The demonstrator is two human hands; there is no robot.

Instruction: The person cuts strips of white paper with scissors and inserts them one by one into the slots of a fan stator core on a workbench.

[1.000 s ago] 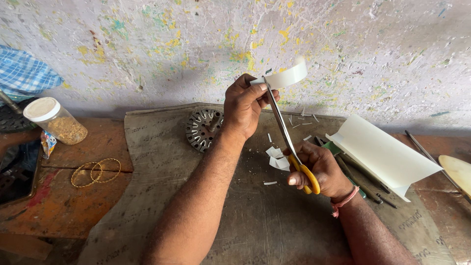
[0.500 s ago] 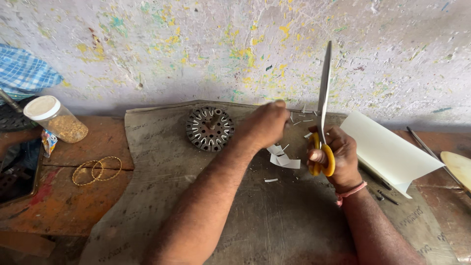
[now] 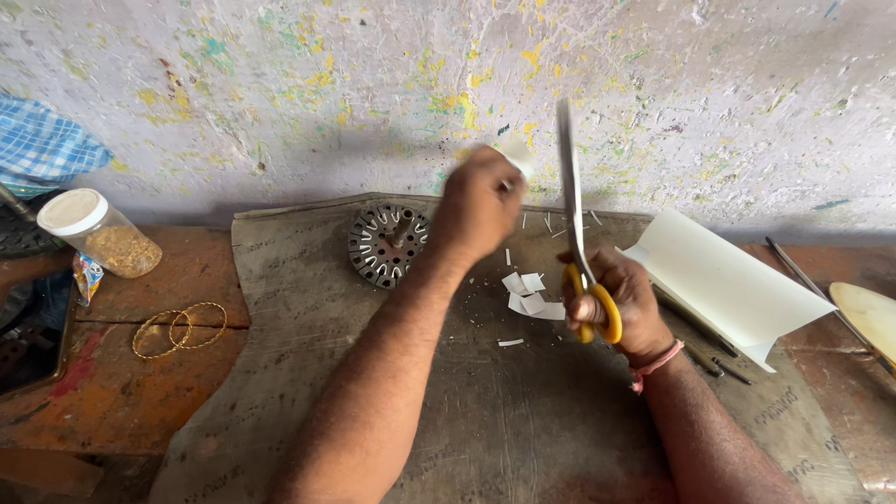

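My right hand grips yellow-handled scissors with the long blades pointing straight up and closed. My left hand is raised beside the blades, pinching a small white paper piece that is blurred. Below both hands several cut white paper scraps lie on a brown fabric mat. A round metal slotted disc lies on the mat just left of my left wrist.
A folded white paper sheet lies right of the scissors, with thin dark rods beyond it. At left sit a lidded plastic jar of grains and golden bangles on a worn wooden surface. A paint-flecked wall stands behind.
My left hand dropped to the mat and then rose again beside the scissors with a small paper piece. The scissors swung from slanted to upright in my right hand.
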